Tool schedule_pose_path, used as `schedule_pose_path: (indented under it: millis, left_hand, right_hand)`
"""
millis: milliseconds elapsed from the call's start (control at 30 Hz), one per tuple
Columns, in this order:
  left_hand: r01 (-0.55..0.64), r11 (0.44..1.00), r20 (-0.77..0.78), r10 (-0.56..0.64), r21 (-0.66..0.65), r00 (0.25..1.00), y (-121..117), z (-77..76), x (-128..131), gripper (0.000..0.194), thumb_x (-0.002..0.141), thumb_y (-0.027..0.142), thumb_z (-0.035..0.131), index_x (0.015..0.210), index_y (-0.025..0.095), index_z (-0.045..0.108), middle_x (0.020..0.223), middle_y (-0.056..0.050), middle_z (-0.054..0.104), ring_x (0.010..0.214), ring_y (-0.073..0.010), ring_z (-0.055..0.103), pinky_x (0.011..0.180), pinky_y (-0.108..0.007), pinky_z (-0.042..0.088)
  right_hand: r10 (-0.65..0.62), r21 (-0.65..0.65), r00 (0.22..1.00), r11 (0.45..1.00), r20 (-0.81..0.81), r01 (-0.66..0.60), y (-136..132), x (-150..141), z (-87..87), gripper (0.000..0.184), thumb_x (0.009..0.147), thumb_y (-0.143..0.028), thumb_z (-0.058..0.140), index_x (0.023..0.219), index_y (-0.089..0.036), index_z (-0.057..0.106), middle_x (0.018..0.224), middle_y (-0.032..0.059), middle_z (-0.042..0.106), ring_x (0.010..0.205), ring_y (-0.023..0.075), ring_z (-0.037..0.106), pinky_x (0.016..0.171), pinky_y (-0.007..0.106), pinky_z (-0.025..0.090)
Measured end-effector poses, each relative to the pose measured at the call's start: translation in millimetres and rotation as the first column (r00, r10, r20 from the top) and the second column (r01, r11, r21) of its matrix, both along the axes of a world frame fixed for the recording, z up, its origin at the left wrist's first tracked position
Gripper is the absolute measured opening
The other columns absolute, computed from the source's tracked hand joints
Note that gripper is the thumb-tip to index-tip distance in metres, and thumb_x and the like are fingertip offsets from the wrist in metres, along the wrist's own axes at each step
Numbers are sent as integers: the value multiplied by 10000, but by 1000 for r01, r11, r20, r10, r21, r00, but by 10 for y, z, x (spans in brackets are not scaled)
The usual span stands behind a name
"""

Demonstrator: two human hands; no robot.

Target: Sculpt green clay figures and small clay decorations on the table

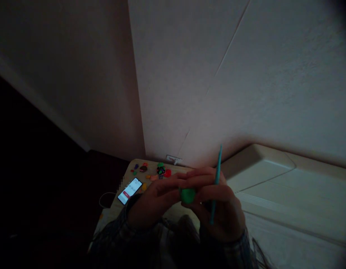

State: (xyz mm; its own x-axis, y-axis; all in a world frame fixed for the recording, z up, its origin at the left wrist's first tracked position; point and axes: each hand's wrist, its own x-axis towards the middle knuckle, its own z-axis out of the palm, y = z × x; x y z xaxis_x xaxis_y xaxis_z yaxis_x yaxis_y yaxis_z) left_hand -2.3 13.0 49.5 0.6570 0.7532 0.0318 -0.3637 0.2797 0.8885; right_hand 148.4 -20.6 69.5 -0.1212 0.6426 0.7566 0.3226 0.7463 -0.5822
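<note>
A small rounded lump of bright green modelling clay (188, 195) sits between the fingers of both hands, above the small table. My left hand (158, 201) reaches in from the left, its fingertips closed against the lump. My right hand (222, 205) pinches the lump from the other side. It also holds a thin turquoise modelling tool (217, 175), which stands nearly upright across its fingers with the pointed end up. The undersides of the fingers are dark and partly hidden.
On the wooden table (125, 175) lie several small coloured clay pieces (161, 170) and a lit phone (129, 191). A white cable (104, 200) loops off its left side. Behind stands a pale wall (175, 93); a large light-coloured panel (274, 175) is at right.
</note>
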Motion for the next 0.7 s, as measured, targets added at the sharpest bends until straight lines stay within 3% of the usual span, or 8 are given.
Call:
schedule_pose_path:
  millis: [200,400,600,700]
  left_hand:
    - [-15,999,125,19,-40,992,6,-87,19,437,680,455,783,1028,212,677,1051,-49,668,981,-217,606,870,-340,465]
    - [-31,999,94,32,-16,995,8,-44,16,306,705,438,765,883,193,722,1009,-46,662,962,-210,599,863,-318,463]
    - [11,999,133,-5,-49,991,11,-80,30,358,687,438,775,972,224,741,1052,-44,682,967,-216,619,827,-304,475]
    - [8,999,67,-6,-31,998,7,-108,21,264,751,371,735,956,205,734,1056,-55,684,999,-227,613,864,-326,464]
  right_hand:
    - [-57,56,995,997,77,53,16,18,-8,181,833,-78,592,892,-244,549,910,5,738,962,196,656,823,384,502]
    - [-30,-4,999,1000,14,30,4,24,-33,192,813,-126,654,901,-260,547,921,2,735,981,208,666,841,392,528]
    - [12,-10,999,1000,-52,-12,5,12,-78,209,822,-117,646,913,-263,528,873,5,733,939,196,659,811,381,539]
    - [25,-8,999,1000,-38,-25,13,11,-82,220,815,-105,646,924,-256,528,917,14,732,985,198,654,848,385,531]
